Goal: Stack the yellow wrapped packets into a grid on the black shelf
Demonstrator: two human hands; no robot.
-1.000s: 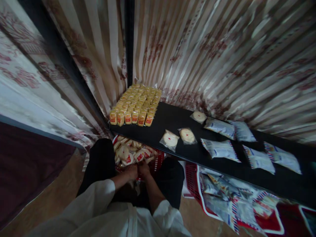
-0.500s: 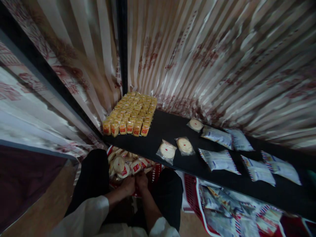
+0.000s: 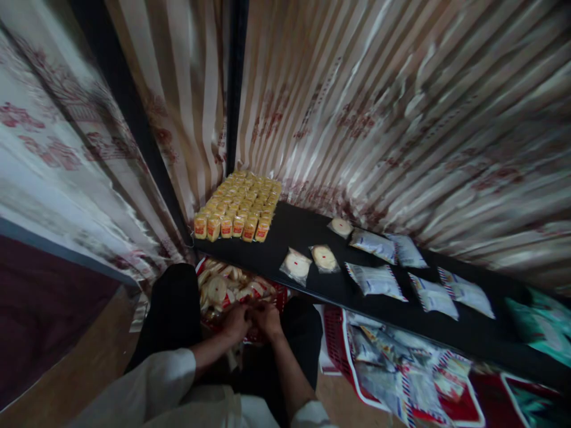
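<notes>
My left hand and my right hand meet between my knees, over the near part of a red basket. Their fingers curl inward and touch; whether anything lies between them is hidden. Packaged round pale biscuits and red-labelled packs fill the basket just beyond the hands. Above it, on a black shelf, yellow wrapped cakes stand in tight rows at the left end. To their right lie a clear-wrapped round biscuit, a second one and a third.
Several white-and-blue packets lie along the shelf, with green packs at its right end. Beneath it, another red basket holds similar packets. A pleated curtain hangs behind, and a dark post stands at the corner.
My hands have risen slightly and drawn together, the right one moving a little rightward. The camera view has turned right, bringing green packs into sight. Items on the shelf keep their places.
</notes>
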